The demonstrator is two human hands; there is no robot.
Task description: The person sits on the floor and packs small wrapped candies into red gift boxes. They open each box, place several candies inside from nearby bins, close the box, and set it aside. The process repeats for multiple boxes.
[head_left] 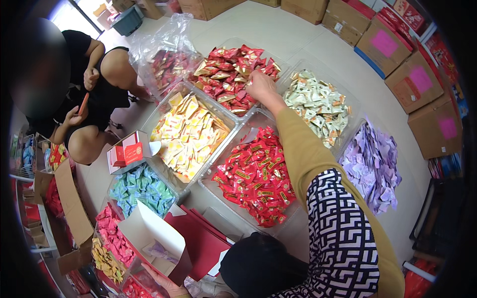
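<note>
My left hand (pixel 164 281) grips the lower side of an open paperboard gift box (pixel 156 238), white inside and dark red outside. A light purple packet (pixel 162 251) lies inside it. With my arm stretched out, my right hand (pixel 262 87) reaches onto the heap of red-and-gold wrapped sweets (pixel 227 74) in a clear plastic bin. Its fingertips are partly hidden, so I cannot tell whether they hold a sweet. Nearer me is a bin of bright red wrapped sweets (pixel 257 178). Pale green-white packets (pixel 316 102) fill the bin to the right of my hand.
Around these stand yellow-white packets (pixel 186 138), blue-green sweets (pixel 143 190), pink sweets (pixel 113 232) and purple packets (pixel 369 167). Folded dark red boxes (pixel 199 238) lie beside the box. Another person (pixel 91 108) sits at left holding a phone (pixel 84 103). Cardboard cartons (pixel 413 82) line the right.
</note>
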